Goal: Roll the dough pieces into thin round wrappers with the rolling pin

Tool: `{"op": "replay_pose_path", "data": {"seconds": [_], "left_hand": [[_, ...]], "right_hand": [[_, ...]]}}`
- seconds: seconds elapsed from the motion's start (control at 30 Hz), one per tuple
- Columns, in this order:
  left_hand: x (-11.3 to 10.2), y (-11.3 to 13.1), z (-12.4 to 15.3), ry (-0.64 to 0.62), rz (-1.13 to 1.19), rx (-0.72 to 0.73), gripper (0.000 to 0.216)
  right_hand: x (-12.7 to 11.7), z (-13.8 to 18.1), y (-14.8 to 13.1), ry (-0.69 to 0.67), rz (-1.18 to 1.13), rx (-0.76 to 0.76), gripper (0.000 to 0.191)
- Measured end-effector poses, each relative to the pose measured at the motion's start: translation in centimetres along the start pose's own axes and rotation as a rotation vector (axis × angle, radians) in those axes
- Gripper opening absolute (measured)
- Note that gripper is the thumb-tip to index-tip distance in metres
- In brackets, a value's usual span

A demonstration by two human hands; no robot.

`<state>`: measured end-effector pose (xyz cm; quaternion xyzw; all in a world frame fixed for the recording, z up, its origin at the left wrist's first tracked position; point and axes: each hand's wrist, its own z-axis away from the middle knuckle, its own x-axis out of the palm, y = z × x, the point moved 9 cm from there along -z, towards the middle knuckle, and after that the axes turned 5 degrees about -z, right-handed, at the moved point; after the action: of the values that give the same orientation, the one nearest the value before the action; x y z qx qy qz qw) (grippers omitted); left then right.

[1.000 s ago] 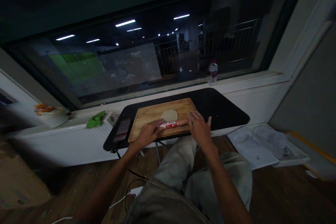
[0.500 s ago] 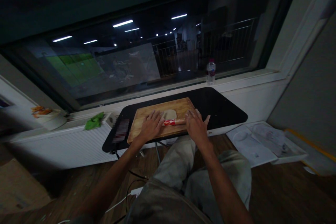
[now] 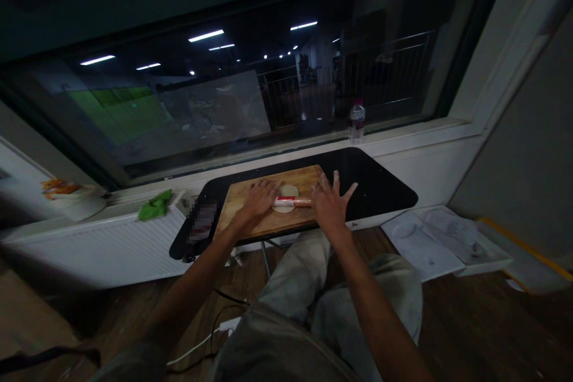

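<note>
Between the two hands, on the board (image 3: pixel 250 224): a roller (image 3: pixel 293 202) with a red-and-white label, lying crosswise.

- Left hand (image 3: pixel 258 198) lies flat over the roller's left end, palm down, fingers stretched forward and not curled round it.
- Right hand (image 3: pixel 329 206) is flat at the roller's right end, palm down, fingers splayed wide and pointing away from the person. It is not clamped either.
- The hands are apart, with the labelled middle of the roller showing in the gap.
- Dough (image 3: pixel 290 191), a pale flat round, sits under the roller between the hands. Its far edge shows just beyond the roller, and a sliver shows on the near side.
- Beneath both hands the board is wooden and rests on a black table (image 3: pixel 385 185). The right fingertips reach off the board's right edge, over the table top.
- Left of the left hand, on the table's left end, is a small item, blurred and unreadable.
- Further left of the left hand, a green cloth (image 3: pixel 154 206) lies on the white ledge, and beyond it is a bowl (image 3: pixel 74 206) with something orange on top.
- Beyond the right hand, a bottle (image 3: pixel 357 122) stands upright on the sill against the dark window.
- Right of the right hand and lower, papers (image 3: pixel 430 239) lie on the floor.
- Near side of the hands: the person's forearms and knees, and a white cable (image 3: pixel 201 343) on the floor.
</note>
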<state>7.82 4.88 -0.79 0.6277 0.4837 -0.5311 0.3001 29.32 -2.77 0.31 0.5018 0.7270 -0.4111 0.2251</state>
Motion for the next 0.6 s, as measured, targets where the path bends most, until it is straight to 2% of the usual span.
{"op": "replay_pose_path", "data": {"seconds": [0.17,0.33,0.6], "left_hand": [[-0.4,-0.3,-2.2,-0.039,0.042,-0.077,0.051],[-1.1,-1.0,-3.9,0.034,0.112,-0.208,0.053],[-1.9,-2.6,-6.6,0.158,0.163,-0.393,0.043]], "right_hand": [[1.1,-1.1,0.5,-0.109,-0.013,-0.021,0.049],[1.9,-2.0,1.6,-0.209,-0.040,0.073,0.056],[2.7,-4.4,2.9,-0.229,-0.106,0.123,0.055]]}}
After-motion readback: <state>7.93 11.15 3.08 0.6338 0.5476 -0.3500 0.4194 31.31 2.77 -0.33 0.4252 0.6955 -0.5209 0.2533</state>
